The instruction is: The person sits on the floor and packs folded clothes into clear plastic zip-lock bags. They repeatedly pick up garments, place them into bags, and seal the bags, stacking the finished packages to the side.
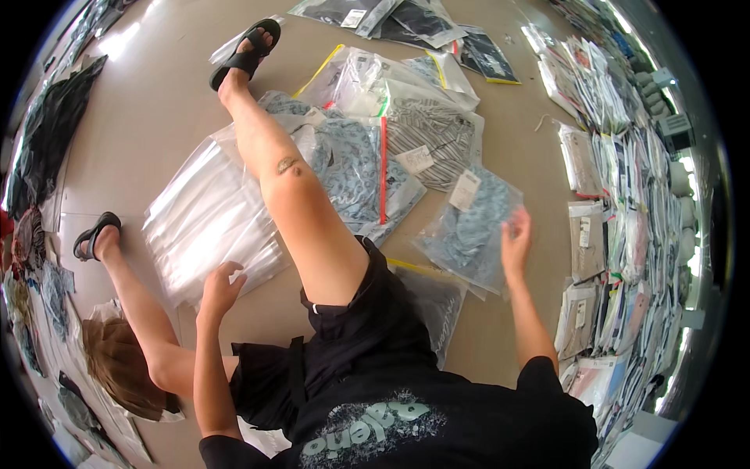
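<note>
I sit on the floor with my legs stretched out. My left hand [220, 285] rests with curled fingers on the near edge of a stack of empty clear plastic bags [205, 215] to the left of my leg. My right hand [516, 238] touches the right edge of a clear bag holding a blue patterned garment [469, 230], fingers spread on it. More bagged garments lie beyond my knee: a blue patterned one with a red zip strip [361, 168] and a striped grey one [430, 129].
Rows of bagged clothes [625, 195] line the right side. Dark packets [422, 23] lie at the far end. Loose dark garments [47, 133] and a brown item [117, 367] lie on the left. My feet wear black sandals [246, 51].
</note>
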A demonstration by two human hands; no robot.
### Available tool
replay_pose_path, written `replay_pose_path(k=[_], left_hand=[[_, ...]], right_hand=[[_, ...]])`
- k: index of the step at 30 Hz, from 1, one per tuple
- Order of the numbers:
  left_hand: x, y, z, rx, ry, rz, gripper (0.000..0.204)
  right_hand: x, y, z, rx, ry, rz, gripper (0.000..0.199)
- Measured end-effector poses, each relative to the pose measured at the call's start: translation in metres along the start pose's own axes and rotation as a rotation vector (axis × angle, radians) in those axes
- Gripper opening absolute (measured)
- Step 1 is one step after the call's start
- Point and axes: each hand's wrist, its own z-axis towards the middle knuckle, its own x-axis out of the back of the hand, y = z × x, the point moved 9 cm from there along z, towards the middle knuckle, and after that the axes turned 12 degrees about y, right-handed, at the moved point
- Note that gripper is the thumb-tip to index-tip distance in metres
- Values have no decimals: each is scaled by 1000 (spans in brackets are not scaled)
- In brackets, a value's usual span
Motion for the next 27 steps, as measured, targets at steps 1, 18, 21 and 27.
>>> replay_pose_path(k=[1,18,21,27], left_hand=[[-5,-2,-6,7,-9,-33,29],[47,-3,-53,46,195,-316,20],[43,-8,-52,75,263,-435,20],[53,15,-32,131,320,-734,33]], right_hand=[[1,1,-3,-3,-11,-1,49],[-349,-279,174,54,-368,429,27],[-320,-419,210,308,-319,492,30],[-330,-605,139,61,-528,1099,30]])
